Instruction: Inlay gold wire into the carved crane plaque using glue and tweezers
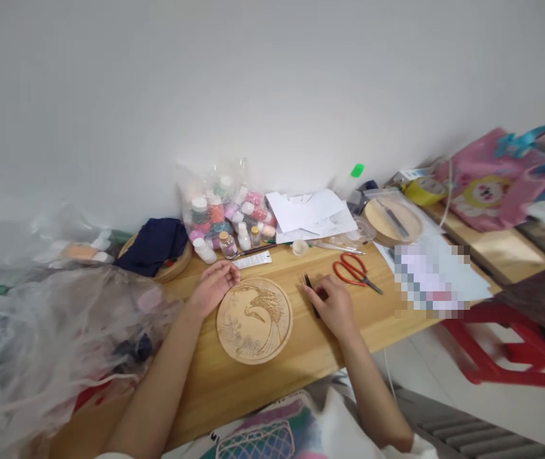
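A round wooden plaque [255,320], carved with a long-tailed bird and swirling patterns, lies flat on the table between my hands. My left hand [212,288] rests by its upper left edge, palm turned inward, the fingers loosely curled and apart with nothing visible in them. To the right of the plaque, my right hand [333,307] is closed around a slim black tool [307,282]. The tool's tip points up and away from me; its exact kind is too small to tell. Red-handled scissors [352,270] lie just beyond my right hand.
Small bottles [228,243] and a bag of colourful jars [210,213] line the wall. White papers [313,213] and a round wooden piece [391,221] are at the back. Crumpled plastic [62,331] covers the left side. A red stool [515,347] stands at right.
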Action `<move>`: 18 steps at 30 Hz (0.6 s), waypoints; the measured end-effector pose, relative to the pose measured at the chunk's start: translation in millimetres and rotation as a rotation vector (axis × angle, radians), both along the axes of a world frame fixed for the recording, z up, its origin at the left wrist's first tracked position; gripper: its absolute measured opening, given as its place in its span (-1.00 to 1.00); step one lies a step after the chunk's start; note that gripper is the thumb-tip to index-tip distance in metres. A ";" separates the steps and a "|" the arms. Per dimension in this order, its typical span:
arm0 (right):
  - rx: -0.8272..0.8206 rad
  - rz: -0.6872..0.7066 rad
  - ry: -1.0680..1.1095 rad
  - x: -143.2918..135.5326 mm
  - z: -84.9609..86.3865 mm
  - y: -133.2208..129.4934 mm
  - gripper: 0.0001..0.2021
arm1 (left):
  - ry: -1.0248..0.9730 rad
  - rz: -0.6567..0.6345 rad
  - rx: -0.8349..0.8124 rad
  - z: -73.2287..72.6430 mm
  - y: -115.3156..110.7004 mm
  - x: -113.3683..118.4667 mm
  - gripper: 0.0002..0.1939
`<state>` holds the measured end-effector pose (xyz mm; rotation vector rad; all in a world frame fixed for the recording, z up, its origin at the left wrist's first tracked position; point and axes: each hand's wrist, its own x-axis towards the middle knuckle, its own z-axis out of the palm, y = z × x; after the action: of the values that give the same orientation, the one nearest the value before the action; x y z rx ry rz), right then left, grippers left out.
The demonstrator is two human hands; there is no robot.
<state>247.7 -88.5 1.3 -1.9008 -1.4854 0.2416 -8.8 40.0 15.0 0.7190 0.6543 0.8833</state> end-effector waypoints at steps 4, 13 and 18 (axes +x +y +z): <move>0.014 0.007 -0.028 0.3 0.6 -0.3 -0.42 | -0.046 -0.001 -0.031 -9.1 2.2 -3.7 -0.82; 0.053 0.066 0.041 5.0 -3.2 1.0 -0.35 | 0.007 0.040 -0.065 -24.7 2.9 -5.3 -0.60; -0.046 0.084 0.105 15.8 -19.3 9.8 -0.43 | 0.016 0.035 -0.050 -27.7 4.9 -5.8 -0.63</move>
<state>263.5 -78.7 -18.1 -1.8342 -1.5020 0.4118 -14.6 45.0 -12.7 0.6723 0.7020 0.8912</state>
